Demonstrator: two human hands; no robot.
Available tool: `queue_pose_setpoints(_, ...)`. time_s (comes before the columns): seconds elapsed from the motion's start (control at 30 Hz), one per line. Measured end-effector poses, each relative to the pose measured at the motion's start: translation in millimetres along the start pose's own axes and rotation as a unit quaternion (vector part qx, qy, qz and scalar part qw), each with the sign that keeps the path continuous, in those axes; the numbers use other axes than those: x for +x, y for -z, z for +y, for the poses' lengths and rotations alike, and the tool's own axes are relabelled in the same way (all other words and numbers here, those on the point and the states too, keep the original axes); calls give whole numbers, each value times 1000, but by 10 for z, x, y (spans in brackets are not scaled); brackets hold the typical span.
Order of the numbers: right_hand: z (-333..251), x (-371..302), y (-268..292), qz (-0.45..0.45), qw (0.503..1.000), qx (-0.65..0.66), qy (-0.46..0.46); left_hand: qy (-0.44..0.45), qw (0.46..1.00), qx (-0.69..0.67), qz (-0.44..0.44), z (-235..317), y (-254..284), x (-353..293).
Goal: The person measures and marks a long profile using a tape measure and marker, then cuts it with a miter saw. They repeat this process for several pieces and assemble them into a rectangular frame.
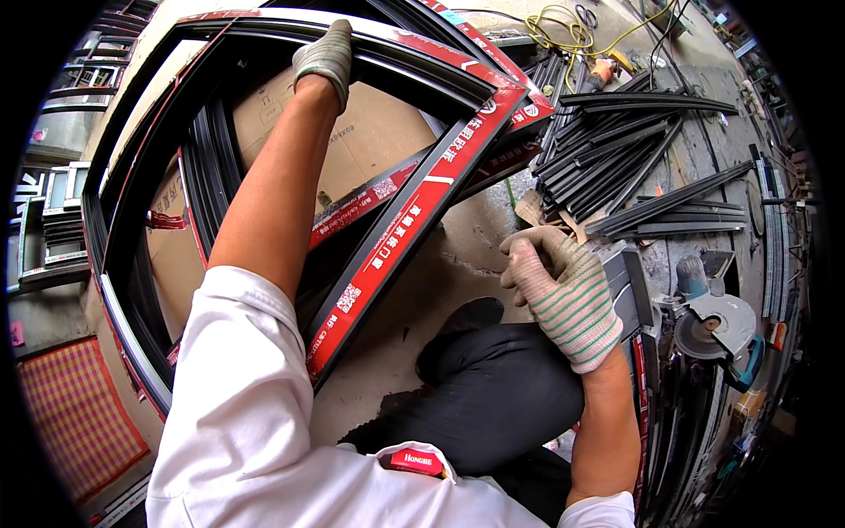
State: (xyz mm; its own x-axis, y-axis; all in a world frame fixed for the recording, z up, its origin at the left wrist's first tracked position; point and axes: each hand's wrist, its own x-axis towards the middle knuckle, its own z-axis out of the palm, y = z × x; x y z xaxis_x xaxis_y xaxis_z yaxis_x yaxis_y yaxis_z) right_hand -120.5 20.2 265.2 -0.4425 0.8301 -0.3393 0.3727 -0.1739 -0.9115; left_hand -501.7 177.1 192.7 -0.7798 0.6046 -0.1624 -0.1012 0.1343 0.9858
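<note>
My left hand (pixel 326 58), in a pale knitted glove with green stripes, is wrapped over the far top rail of a black window frame (pixel 422 194). Red-and-white protective film covers the rails of this frame, which leans tilted in front of me. Behind it are further dark frames and brown cardboard (pixel 378 123). To the right of the frame, apart from it, my right hand (pixel 563 295) hovers above my bent knee in a matching glove. Its fingers are curled in toward the thumb, and whatever may lie inside them is hidden.
A pile of black metal profiles (pixel 616 141) lies on the floor at right, near an orange power tool (pixel 602 72) and a yellow cable (pixel 563 31). A cut-off saw (pixel 717 326) stands lower right. A checked mat (pixel 79 409) is at left.
</note>
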Motion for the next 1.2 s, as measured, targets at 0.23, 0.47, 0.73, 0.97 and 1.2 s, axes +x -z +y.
queue_pose_setpoints(0.23, -28, -23, 14, 4, 1000, 14, -14, -18, 1000, -21, -9, -58, 7, 41)
queue_pose_setpoints(0.47, 39, -30, 9, 5, 999, 24, -26, -42, 999, -33, -3, -60, -22, -42)
queue_pose_setpoints(0.73, 1, -1, -34, 10, 1000, 17, -8, -12, 1000, 7, 2, -6, 135, 58)
queue_pose_setpoints(0.97, 62, 73, 28, 67, 997, 29, 0, 19, 998, -62, -4, 246, 22, -234)
queue_pose_setpoints(1.2, 2, -136, 209, 184, 944, 254, 99, -2, 982, -65, -176, 882, -379, -936)
